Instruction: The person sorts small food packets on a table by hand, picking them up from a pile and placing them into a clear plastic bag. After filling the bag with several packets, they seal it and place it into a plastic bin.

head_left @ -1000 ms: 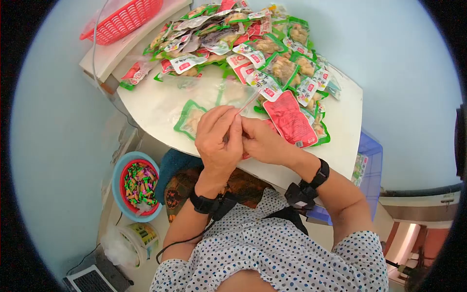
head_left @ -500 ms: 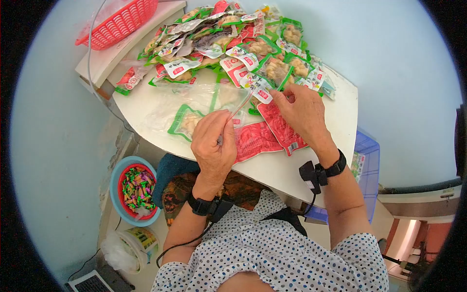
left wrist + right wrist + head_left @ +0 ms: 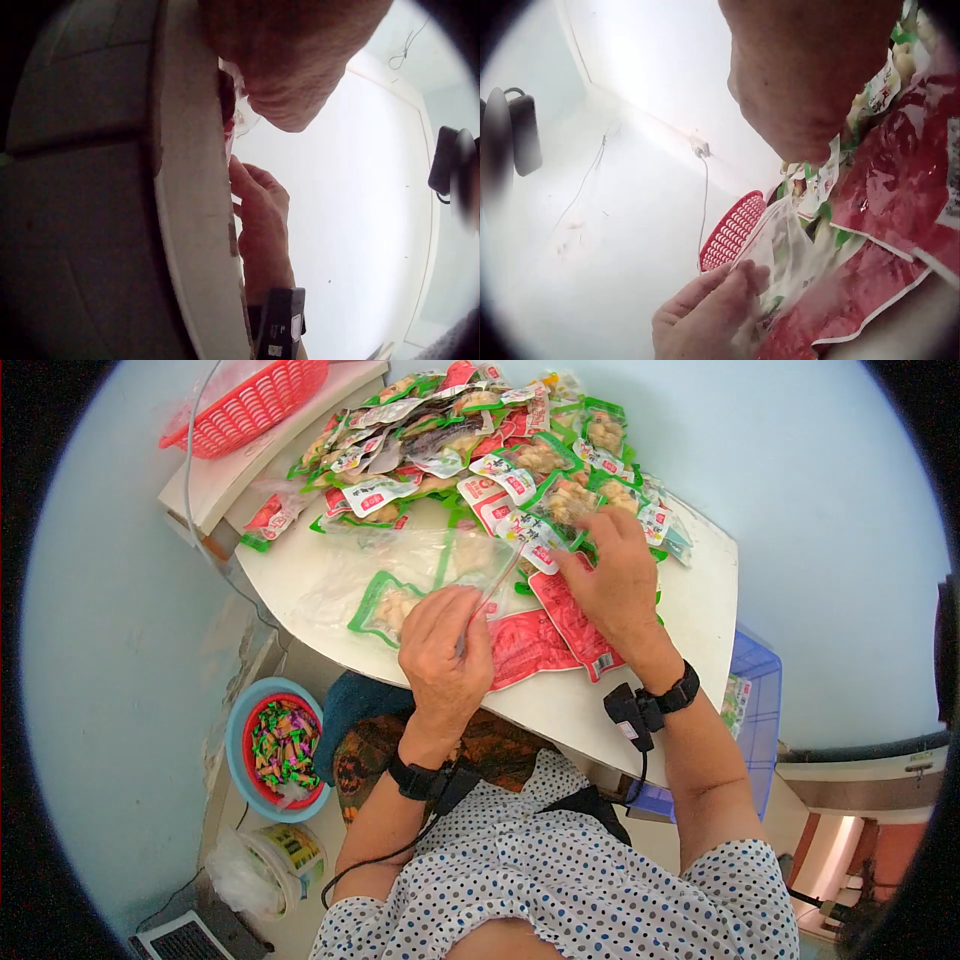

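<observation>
The left hand (image 3: 446,652) pinches the edge of a clear plastic bag (image 3: 400,556) at the table's near side; in the right wrist view the same hand (image 3: 709,311) holds the bag's rim. Inside the bag lies a green-edged packet (image 3: 385,610). The right hand (image 3: 622,592) is over the packet pile, fingers bent down beside a green-edged packet (image 3: 562,502); whether they touch it cannot be told. Two red packets, one flat (image 3: 530,645) and one slanted (image 3: 568,610), lie between and under the hands.
A heap of packets (image 3: 440,435) covers the table's far side. A red basket (image 3: 250,410) stands at the back left. Beside the table are a blue basin (image 3: 240,745) with small wrapped pieces, a bucket (image 3: 290,860) and a blue crate (image 3: 760,690).
The right hand has parted from the left and moved up and right to the pile. The left hand keeps its grip on the bag, and the flat red packet has come into view.
</observation>
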### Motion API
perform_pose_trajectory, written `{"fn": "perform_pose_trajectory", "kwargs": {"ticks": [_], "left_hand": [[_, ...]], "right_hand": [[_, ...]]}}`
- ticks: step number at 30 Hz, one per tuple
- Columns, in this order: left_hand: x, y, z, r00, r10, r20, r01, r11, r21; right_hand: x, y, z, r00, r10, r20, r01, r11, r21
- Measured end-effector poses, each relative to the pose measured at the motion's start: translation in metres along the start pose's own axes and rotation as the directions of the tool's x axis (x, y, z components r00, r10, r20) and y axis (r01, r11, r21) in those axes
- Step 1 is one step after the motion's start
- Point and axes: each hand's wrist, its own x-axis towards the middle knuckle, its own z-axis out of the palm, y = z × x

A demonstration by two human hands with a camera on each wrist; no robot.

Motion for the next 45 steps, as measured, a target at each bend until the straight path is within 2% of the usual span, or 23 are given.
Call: {"fn": "perform_pose_trajectory", "kwargs": {"ticks": [3,6,9,12,15,18,21,24,27,30,33,36,39,42,43,45], "left_hand": [[0.001,0.001,0.000,1.000,0.006,0.007,-0.006,1.000,0.001],[0.001,0.002,0.000,1.000,0.008,0.006,-0.008,1.000,0.006],[0.000,0.001,0.000,1.000,0.008,0.007,-0.008,1.000,0.013],[0.002,0.003,0.000,1.000,0.012,0.018,-0.012,1.000,0.019],[0.002,0.003,-0.001,1.000,0.010,0.018,-0.011,1.000,0.019],[0.002,0.003,-0.001,1.000,0.017,0.007,-0.017,0.999,0.030],[0.003,0.004,0.001,1.000,0.027,0.007,-0.028,0.999,0.036],[0.003,0.004,0.002,1.000,0.026,0.009,-0.026,0.999,0.032],[0.003,0.005,0.003,1.000,0.022,0.004,-0.022,1.000,0.022],[0.002,0.004,0.003,1.000,0.020,0.001,-0.020,0.999,0.029],[0.003,0.003,0.002,1.000,0.015,-0.001,-0.015,1.000,0.026],[0.003,0.003,0.001,1.000,0.004,-0.008,-0.004,1.000,0.029],[0.008,0.006,-0.003,1.000,-0.009,-0.010,0.009,0.999,0.042],[0.012,0.006,-0.003,1.000,-0.016,-0.013,0.016,0.999,0.039],[0.013,0.005,-0.002,1.000,-0.024,-0.013,0.024,0.999,0.036],[0.013,0.004,-0.001,0.999,-0.039,-0.014,0.040,0.999,0.019]], "right_hand": [[-0.001,-0.005,0.008,0.983,-0.178,0.042,0.181,0.981,-0.064],[-0.004,-0.005,0.012,0.979,-0.196,0.063,0.202,0.971,-0.124],[-0.002,-0.010,0.007,0.983,-0.159,0.093,0.171,0.976,-0.136],[-0.003,-0.005,0.015,0.972,-0.231,0.041,0.234,0.935,-0.267],[-0.002,0.000,0.020,0.982,-0.177,0.073,0.189,0.953,-0.236],[-0.002,0.000,0.013,0.976,-0.196,0.093,0.212,0.951,-0.225],[-0.001,-0.008,0.010,0.988,-0.105,0.111,0.115,0.989,-0.089],[0.001,-0.010,0.022,0.985,-0.173,0.008,0.171,0.964,-0.204],[0.005,-0.013,0.023,0.985,-0.170,0.041,0.175,0.953,-0.248],[0.006,-0.010,0.030,0.980,-0.198,0.036,0.197,0.907,-0.371],[0.012,0.003,0.031,0.983,-0.180,-0.041,0.160,0.943,-0.292],[0.019,0.005,0.008,0.972,-0.058,-0.227,0.052,0.998,-0.030],[0.028,0.014,-0.021,0.945,0.302,-0.128,-0.266,0.933,0.243],[0.033,0.050,-0.025,0.886,0.459,-0.061,-0.394,0.816,0.423],[0.033,0.048,-0.031,0.860,0.509,0.026,-0.425,0.687,0.589],[0.031,0.056,-0.035,0.843,0.529,0.099,-0.480,0.656,0.582]]}}
